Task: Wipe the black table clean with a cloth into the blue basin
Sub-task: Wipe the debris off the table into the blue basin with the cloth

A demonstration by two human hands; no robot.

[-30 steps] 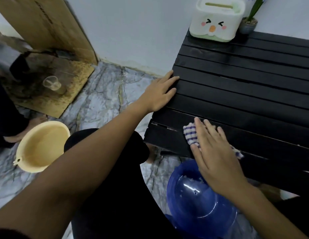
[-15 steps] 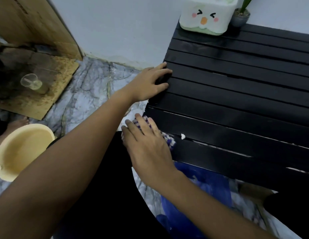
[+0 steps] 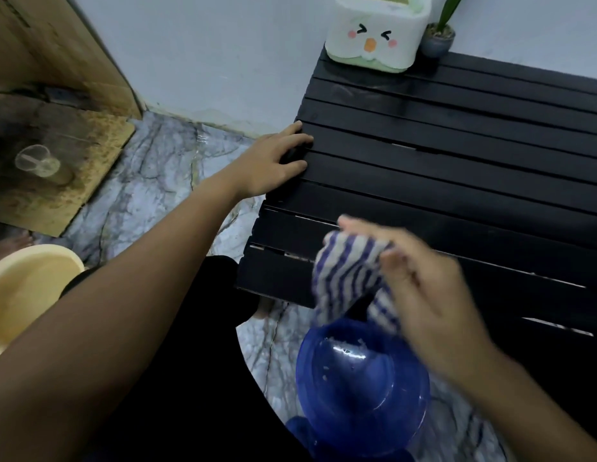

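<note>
A: Nearest item?
B: Blue basin (image 3: 360, 388) on the floor below the table's near edge, a few pale specks inside.

A: Right hand?
B: Right hand (image 3: 424, 288), blurred, raised above the basin, fingers pinched on a striped cloth (image 3: 347, 278) that hangs down to the basin rim.

A: Left hand?
B: Left hand (image 3: 273, 161), arm stretched forward, palm down, fingers spread flat on the left edge of the black table (image 3: 457, 168); grasping nothing.

A: Far end?
B: White box (image 3: 377, 31) with a cartoon face, small potted plant (image 3: 439, 36) just beside it, both at the wall.
</note>
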